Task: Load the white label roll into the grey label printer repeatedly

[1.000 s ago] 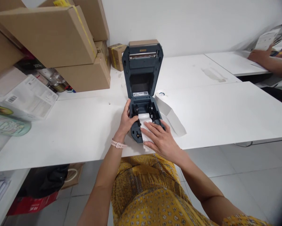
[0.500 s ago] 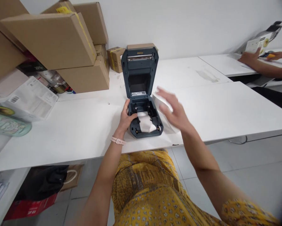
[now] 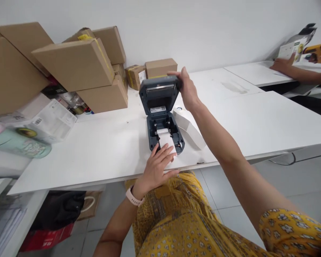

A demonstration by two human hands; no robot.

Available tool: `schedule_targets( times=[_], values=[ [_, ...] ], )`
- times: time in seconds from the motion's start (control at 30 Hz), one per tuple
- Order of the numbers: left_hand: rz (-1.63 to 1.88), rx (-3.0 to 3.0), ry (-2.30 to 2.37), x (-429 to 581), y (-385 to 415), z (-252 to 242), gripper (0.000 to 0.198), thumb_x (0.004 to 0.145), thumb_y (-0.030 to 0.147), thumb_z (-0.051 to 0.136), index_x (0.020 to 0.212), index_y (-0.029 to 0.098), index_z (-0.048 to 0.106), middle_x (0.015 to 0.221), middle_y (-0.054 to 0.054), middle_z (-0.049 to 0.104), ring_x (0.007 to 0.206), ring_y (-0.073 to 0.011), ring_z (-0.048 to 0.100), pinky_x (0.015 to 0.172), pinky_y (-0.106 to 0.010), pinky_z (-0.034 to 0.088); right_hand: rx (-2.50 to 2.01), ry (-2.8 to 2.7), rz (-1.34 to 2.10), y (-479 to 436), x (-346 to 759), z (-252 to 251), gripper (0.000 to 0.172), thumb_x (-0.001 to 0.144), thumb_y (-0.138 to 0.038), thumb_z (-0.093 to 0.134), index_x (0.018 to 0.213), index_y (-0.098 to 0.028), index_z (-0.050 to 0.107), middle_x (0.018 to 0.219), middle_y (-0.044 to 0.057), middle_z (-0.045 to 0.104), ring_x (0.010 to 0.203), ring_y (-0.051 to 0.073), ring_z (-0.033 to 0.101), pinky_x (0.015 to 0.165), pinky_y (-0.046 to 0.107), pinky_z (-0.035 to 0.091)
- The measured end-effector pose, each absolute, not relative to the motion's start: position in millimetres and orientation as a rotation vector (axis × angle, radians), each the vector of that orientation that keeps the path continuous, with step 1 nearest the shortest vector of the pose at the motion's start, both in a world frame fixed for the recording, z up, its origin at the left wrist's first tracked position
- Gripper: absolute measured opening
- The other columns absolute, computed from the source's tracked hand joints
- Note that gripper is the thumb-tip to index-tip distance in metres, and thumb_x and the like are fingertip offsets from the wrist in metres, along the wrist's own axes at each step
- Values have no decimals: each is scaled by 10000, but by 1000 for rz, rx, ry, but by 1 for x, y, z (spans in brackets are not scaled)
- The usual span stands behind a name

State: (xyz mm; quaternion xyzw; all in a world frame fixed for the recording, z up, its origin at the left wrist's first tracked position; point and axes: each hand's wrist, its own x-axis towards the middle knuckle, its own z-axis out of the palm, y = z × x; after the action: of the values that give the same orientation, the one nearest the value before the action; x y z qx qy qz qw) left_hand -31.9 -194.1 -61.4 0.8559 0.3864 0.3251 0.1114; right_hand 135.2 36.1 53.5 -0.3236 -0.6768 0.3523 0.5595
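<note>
A dark blue-grey label printer (image 3: 151, 137) stands on the white table, its lid (image 3: 160, 93) tilted partly down over the base. My right hand (image 3: 187, 89) grips the lid's upper right corner, thumb on the near side and fingers behind. Inside the base sits a small white roll, and a strip of white label paper (image 3: 165, 140) runs from it over the front edge. My left hand (image 3: 158, 165) lies flat with fingers stretched out on the strip's front end, partly covering it and the printer's front.
Right of the printer lies a folded white paper piece (image 3: 191, 132). Cardboard boxes (image 3: 74, 67) are stacked at the back left, near a mint-green bottle (image 3: 21, 142). Far right, another person's hands hold a white box (image 3: 286, 51) and a yellow-orange tool (image 3: 316, 49).
My right hand has taken hold of the lid, which has swung partway down. My left hand has moved from the printer's left side to the paper strip, now pulled straighter over the front.
</note>
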Motion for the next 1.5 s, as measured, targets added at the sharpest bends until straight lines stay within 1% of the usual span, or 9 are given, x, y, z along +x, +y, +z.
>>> schedule_targets(
  times=[0.17, 0.33, 0.6, 0.73, 0.83, 0.93, 1.1, 1.37, 1.5],
  values=[
    [1232, 2585, 1160, -24, -204, -95, 270, 1012, 203, 498, 1160, 249, 720, 1301, -76, 718, 1346, -239, 587, 1167, -518, 444, -699, -1828, 645, -55, 158, 5, 646, 1027, -672, 253, 1183, -273, 737, 1240, 26, 740, 1229, 226, 657, 1128, 464, 473],
    [1406, 2523, 1251, -16, -205, -108, 250, 1009, 234, 511, 1058, 267, 754, 1125, -48, 785, 1172, -232, 701, 1037, -486, 551, -747, -2047, 478, -92, 160, -37, 443, 1049, -506, 383, 1203, -290, 737, 1342, 54, 701, 1384, 238, 542, 1191, 536, 396],
    [1552, 2466, 1547, -10, -236, -104, 281, 908, 195, 681, 1140, 338, 748, 1001, -32, 784, 964, -235, 672, 986, -472, 476, -810, -2028, 474, -95, 158, -52, 419, 1061, -436, 365, 1324, -309, 664, 1456, 44, 618, 1487, 253, 415, 1214, 560, 353],
    [1716, 2037, 1630, -10, -229, -100, 316, 969, 341, 582, 1270, 307, 675, 1321, -84, 660, 1257, -285, 576, 1095, -518, 427, -884, -1971, 482, -102, 155, -57, 440, 1053, -438, 381, 1441, -331, 558, 1511, 53, 565, 1505, 282, 384, 1214, 592, 335],
    [1732, 1562, 1630, -12, -208, -94, 510, 1033, 472, 419, 1520, 320, 426, 1628, -66, 364, 1514, -277, 329, 1225, -503, 320, -1004, -1871, 491, -108, 151, -65, 542, 1045, -438, 405, 1576, -352, 347, 1629, 52, 411, 1525, 287, 347, 1213, 584, 341],
    [1573, 1381, 1467, -13, -186, -91, 630, 1039, 554, 357, 1615, 379, 173, 1705, -16, 198, 1573, -248, 209, 1259, -439, 302, -1054, -1802, 529, -111, 148, -73, 687, 1030, -449, 446, 1634, -369, 127, 1680, 52, 308, 1524, 280, 347, 1201, 552, 373],
    [1454, 1407, 1399, -12, -175, -90, 794, 993, 592, 481, 1628, 383, 53, 1725, -10, 123, 1569, -290, 218, 1253, -422, 338, -1085, -1836, 538, -112, 147, -77, 790, 1014, -514, 461, 1640, -359, 6, 1708, 55, 227, 1541, 281, 310, 1195, 521, 394],
    [1503, 1278, 1428, -12, -182, -86, 761, 968, 547, 562, 1597, 349, 183, 1674, -61, 263, 1542, -286, 275, 1237, -449, 340, -1109, -1831, 497, -116, 146, -70, 612, 1033, -460, 404, 1611, -360, 230, 1693, 48, 272, 1547, 315, 290, 1216, 594, 321],
    [1696, 1105, 1626, -8, -212, -100, 444, 948, 555, 573, 1280, 260, 587, 1302, -85, 643, 1206, -240, 615, 995, -380, 525, -1054, -1952, 401, -116, 150, -71, 470, 1067, -418, 282, 1483, -352, 490, 1592, 26, 461, 1556, 284, 276, 1232, 607, 277]
  ],
)
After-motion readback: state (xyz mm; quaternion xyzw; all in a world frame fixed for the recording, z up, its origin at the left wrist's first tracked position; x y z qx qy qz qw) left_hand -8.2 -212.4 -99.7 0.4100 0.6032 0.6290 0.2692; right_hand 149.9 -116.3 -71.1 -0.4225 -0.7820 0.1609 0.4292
